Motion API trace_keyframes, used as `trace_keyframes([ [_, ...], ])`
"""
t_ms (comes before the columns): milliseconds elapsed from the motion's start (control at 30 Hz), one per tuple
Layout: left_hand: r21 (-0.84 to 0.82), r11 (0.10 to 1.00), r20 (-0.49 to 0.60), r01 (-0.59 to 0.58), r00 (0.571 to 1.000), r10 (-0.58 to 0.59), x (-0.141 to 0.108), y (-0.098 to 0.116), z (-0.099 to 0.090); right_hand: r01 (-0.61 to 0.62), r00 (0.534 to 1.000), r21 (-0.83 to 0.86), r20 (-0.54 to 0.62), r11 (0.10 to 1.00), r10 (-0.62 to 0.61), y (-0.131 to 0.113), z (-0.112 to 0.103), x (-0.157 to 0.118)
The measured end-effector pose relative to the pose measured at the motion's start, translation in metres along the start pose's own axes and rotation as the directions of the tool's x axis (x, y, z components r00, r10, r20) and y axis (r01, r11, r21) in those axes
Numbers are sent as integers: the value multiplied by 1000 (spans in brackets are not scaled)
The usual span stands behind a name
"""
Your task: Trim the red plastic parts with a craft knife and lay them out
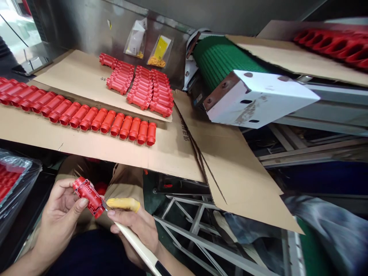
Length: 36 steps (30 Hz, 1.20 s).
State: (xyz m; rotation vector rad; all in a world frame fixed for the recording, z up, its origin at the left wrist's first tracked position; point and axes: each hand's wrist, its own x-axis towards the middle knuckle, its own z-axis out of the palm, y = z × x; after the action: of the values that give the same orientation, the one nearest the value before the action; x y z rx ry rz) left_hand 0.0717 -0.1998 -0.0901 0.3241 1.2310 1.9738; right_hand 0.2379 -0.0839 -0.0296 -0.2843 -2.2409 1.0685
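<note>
My left hand (61, 211) is closed around a red plastic housing (90, 196), fingers behind it and thumb on its front. The housing is tilted, with a ribbed collar at its upper end and a dark line along its edges. My right hand (135, 222) grips a knife (133, 241) with a long off-white handle. Its short metal blade is at the lower right end of the housing, where it seems to touch the edge. A yellow finger cot (123, 204) covers the index finger of that hand. Both hands are above my lap, below the table edge.
Cardboard (178, 157) covers the table. On it lie a long row of red housings (99, 119) and a block of red parts (140, 86). Behind are two small plastic bags (160, 51). A green conveyor belt (221, 57) is at right, a lined bin (17, 180) at left.
</note>
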Motion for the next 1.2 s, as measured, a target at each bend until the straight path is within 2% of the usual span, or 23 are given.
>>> trace_keyframes([
  [500, 29, 1000, -62, 9, 998, -7, 2, 0, 0, -23, 1000, -8, -17, 1000, 23, 1, 2, -3],
  [733, 15, 1000, -27, -2, 1000, 3, 0, 0, 1, -8, 1000, -19, -24, 1000, 8, 3, 3, -5],
  [967, 60, 998, -47, -16, 999, 18, 1, 1, 0, -45, 999, -1, -32, 999, 45, 1, -1, -7],
  [1200, 56, 998, -4, -13, 1000, 13, 1, 2, -1, 4, 1000, 22, -31, 1000, -3, 1, 0, -5],
])
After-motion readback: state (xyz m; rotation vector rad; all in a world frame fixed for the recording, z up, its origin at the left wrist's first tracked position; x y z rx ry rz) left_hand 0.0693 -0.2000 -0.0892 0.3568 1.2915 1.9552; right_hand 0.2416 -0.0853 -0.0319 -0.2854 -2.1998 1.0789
